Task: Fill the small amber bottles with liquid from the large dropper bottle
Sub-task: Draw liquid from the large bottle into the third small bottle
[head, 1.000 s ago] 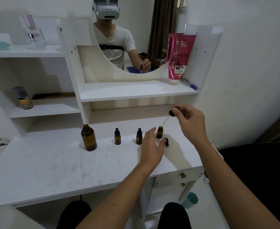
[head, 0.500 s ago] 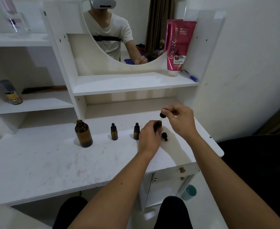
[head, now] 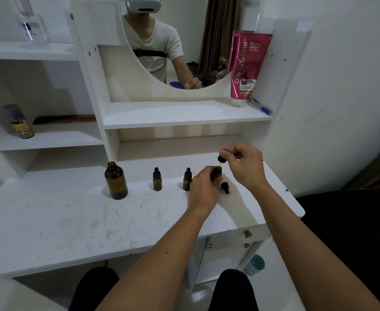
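Three small amber bottles (head: 157, 182), one uncapped.

Bare forearms, dark trousers (head: 94, 288); the mirror shows a white T-shirt (head: 157, 48), black chest strap (head: 149, 53), white headset (head: 143, 4)

white desk (head: 77, 223) | carried 1 large amber bottle (head: 116, 180) left | 2 capped small bottles (head: 157, 182) centre | loose dropper cap (head: 225, 187) right

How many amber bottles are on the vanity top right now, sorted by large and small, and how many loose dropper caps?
Large amber bottle: 1
Small amber bottles: 3, two capped, one open gripped by the left hand
Dropper caps off their bottles: 2, one lying on the top, one pinched by the right hand
Total: 6
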The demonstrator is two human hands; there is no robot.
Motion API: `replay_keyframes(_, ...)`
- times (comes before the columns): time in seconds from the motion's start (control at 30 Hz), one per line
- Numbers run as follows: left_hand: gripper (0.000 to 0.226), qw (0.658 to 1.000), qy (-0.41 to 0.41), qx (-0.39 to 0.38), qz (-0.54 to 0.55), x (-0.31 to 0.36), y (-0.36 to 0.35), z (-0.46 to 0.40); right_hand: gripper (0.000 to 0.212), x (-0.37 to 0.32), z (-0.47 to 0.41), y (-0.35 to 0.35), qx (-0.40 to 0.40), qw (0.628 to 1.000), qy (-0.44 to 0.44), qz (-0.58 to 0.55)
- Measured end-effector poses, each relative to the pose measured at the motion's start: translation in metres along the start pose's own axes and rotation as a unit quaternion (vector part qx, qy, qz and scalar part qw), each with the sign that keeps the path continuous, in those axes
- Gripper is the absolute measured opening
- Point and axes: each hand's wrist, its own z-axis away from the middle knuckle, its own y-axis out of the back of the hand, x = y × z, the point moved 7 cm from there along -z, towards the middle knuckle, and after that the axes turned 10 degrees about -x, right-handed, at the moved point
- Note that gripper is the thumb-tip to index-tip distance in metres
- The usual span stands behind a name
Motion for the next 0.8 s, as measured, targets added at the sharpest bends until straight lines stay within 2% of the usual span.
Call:
replay_keyframes(0.27,0.019,1.000,-0.020,0.004,-0.003,0.008,0.006,0.002,0.008,-0.002,0.011,0.004,-0.003,1.000,0.019,-0.009)
replay_keyframes(0.33,0.025,1.000,-0.016,-0.001,-0.014,0.009,0.007,0.004,0.009,-0.006,0.015,0.008,0.013,0.999,0.031,-0.007)
replay_keyframes(0.43,0.045,0.999,0.000,-0.015,-0.031,0.006,0.007,0.010,0.012,-0.015,0.020,0.015,0.035,0.998,0.051,-0.005)
replay_keyframes(0.63,0.061,0.997,0.009,-0.052,-0.060,0.005,0.014,0.037,0.010,-0.037,0.027,0.024,0.055,0.994,0.089,0.008)
replay_keyframes(0.8,0.057,0.998,0.014,-0.052,-0.012,-0.010,0.044,0.069,0.009,-0.067,0.034,0.017,0.050,0.992,0.114,-0.018)
